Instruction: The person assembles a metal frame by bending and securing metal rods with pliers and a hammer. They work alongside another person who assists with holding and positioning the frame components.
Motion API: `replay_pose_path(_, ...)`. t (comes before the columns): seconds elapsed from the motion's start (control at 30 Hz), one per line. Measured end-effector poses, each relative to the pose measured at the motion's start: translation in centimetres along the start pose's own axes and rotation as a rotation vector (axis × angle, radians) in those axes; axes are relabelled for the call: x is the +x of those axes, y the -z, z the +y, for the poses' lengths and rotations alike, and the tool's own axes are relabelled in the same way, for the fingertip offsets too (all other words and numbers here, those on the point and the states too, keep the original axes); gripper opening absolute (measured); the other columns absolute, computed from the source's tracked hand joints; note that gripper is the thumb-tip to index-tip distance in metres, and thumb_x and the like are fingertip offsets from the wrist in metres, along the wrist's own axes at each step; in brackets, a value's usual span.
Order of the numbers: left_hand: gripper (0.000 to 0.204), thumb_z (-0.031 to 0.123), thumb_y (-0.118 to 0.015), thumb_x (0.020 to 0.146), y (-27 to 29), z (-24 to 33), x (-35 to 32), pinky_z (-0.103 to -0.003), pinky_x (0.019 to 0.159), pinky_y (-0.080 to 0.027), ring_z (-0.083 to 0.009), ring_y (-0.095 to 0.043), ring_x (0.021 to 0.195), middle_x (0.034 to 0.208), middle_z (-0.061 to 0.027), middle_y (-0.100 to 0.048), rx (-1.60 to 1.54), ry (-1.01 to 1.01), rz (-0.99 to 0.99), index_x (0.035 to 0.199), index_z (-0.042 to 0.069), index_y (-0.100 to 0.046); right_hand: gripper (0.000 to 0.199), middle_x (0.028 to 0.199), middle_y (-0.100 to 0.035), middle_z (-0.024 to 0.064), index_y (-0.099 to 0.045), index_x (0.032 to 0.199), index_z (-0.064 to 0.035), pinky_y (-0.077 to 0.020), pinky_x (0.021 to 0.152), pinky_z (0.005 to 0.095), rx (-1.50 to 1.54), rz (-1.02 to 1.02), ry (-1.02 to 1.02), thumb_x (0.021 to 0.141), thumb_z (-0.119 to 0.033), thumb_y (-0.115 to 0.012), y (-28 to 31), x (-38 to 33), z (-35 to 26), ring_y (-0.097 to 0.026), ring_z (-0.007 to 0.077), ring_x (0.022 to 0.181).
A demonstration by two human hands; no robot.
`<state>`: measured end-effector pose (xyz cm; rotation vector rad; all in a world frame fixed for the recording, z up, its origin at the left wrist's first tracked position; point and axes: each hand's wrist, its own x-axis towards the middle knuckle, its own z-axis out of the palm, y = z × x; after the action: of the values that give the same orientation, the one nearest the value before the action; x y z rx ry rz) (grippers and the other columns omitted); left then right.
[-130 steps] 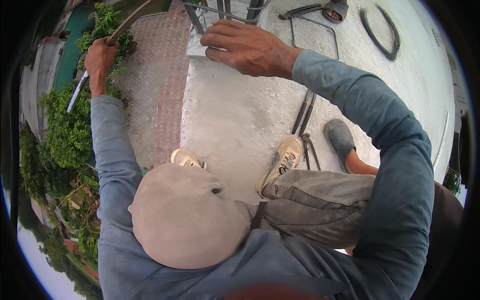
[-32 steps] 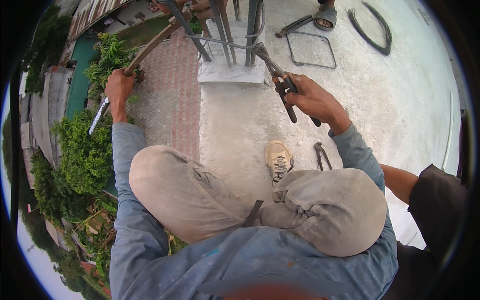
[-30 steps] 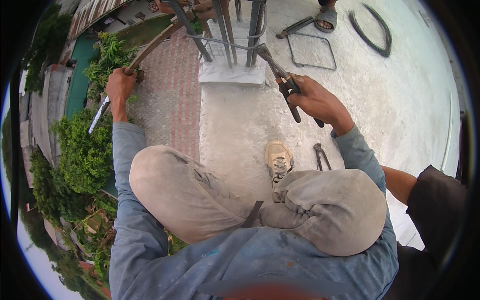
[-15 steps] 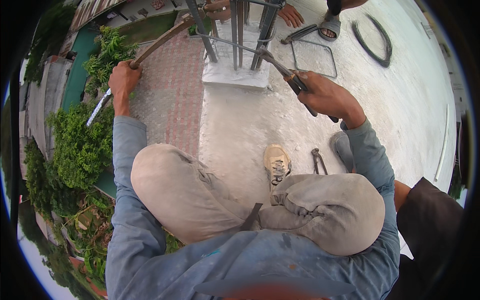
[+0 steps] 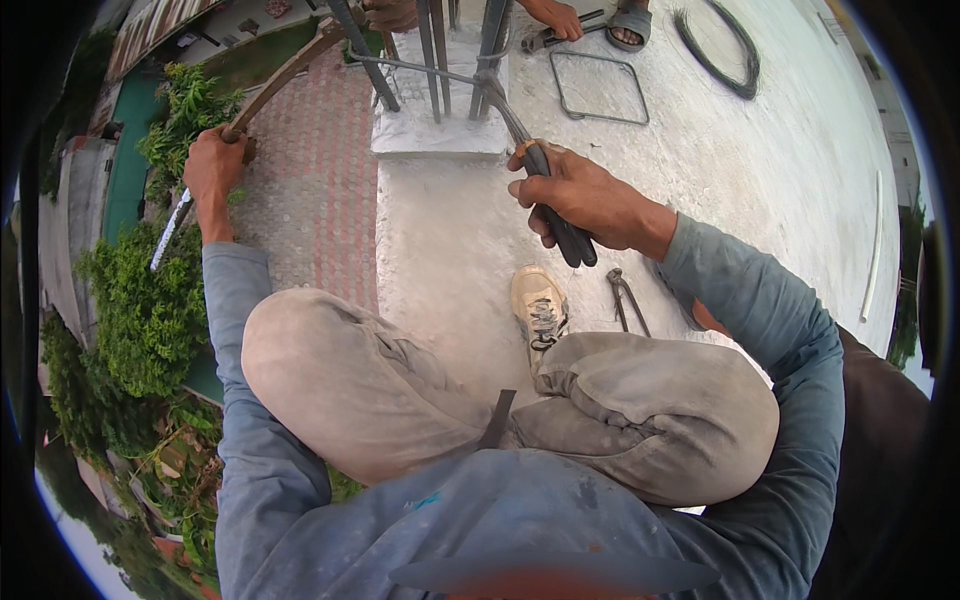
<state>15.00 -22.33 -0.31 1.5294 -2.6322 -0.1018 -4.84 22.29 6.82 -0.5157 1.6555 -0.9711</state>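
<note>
My left hand (image 5: 215, 170) is closed around a long brown wooden strip (image 5: 285, 82), which reaches up toward upright steel bars (image 5: 440, 70). A narrow pale, shiny piece (image 5: 170, 235) sticks out below that fist; its kind is unclear. In my right hand (image 5: 600, 198) are black-handled pincers (image 5: 505, 110), the fingers wrapped loosely on the handles. The pincers' jaws meet the corner of a steel stirrup (image 5: 420, 68) around the bars. Any tie wire there is too small to make out. The bars rise from a whitish concrete block (image 5: 440, 138).
A co-worker's hand (image 5: 552, 18) is at another pair of pincers (image 5: 545, 40), beside a sandaled foot (image 5: 630, 25). A loose stirrup (image 5: 600, 85), a wire coil (image 5: 735, 60) and more pincers (image 5: 625, 298) lie on the slab. Paving (image 5: 320, 190) and bushes (image 5: 150, 310) lie left, beyond the slab edge.
My right hand has swung the pincers to a steeper angle, its forearm moving outward. The co-worker's hand has gone from the floor to the other pincers. The whole view has shifted slightly.
</note>
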Motion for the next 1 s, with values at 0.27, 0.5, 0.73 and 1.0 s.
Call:
replay_pose_path(0.27, 0.044, 0.045, -0.070, 0.088, -0.6, -0.3, 0.2, -0.047, 0.094, -0.056, -0.0353, -0.072, 0.107, 0.116, -0.0120, -0.076, 0.021, 0.016, 0.043, 0.127, 0.025, -0.075, 0.013, 0.075, -0.046, 0.0005, -0.044, 0.101, -0.0075, -0.0377, 0.043, 0.0290, 0.494, 0.223, -0.132, 0.097, -0.013, -0.054, -5.7, 1.4, -2.4, -0.040, 0.0075, 0.052)
replay_pose_path(0.5, 0.044, 0.046, -0.069, 0.088, -0.7, -0.2, 0.3, -0.048, 0.093, -0.056, -0.0361, -0.072, 0.107, 0.115, -0.0127, -0.076, 0.037, 0.004, 0.083, 0.126, 0.026, -0.075, 0.015, 0.074, -0.046, 0.0048, -0.046, 0.102, -0.0051, -0.0379, 0.044, 0.0337, 0.915, 0.574, 0.012, 0.091, -0.007, -0.055, -15.4, 7.8, -3.8, -0.042, 0.0140, 0.052)
replay_pose_path(0.73, 0.040, 0.047, -0.069, 0.087, -1.2, -0.8, 0.7, -0.048, 0.090, -0.058, -0.0364, -0.074, 0.102, 0.109, -0.0132, -0.077, 0.008, -0.021, 0.065, 0.122, 0.029, -0.077, 0.015, 0.073, -0.050, 0.0054, -0.051, 0.094, -0.0032, -0.0367, 0.039, 0.0331, 0.647, 0.893, 0.280, 0.088, -0.007, -0.064, -16.7, 11.0, -0.8, -0.045, 0.0141, 0.050)
replay_pose_path(1.0, 0.036, 0.046, -0.071, 0.086, -0.7, -0.3, -0.1, -0.048, 0.087, -0.058, -0.0363, -0.074, 0.098, 0.105, -0.0122, -0.078, 0.001, -0.020, 0.030, 0.118, 0.029, -0.079, 0.017, 0.071, -0.052, 0.0074, -0.050, 0.093, 0.0019, -0.0444, 0.057, 0.0365, 0.590, 1.081, 0.362, 0.087, -0.006, -0.064, -18.2, 13.7, -0.1, -0.052, 0.0154, 0.061)
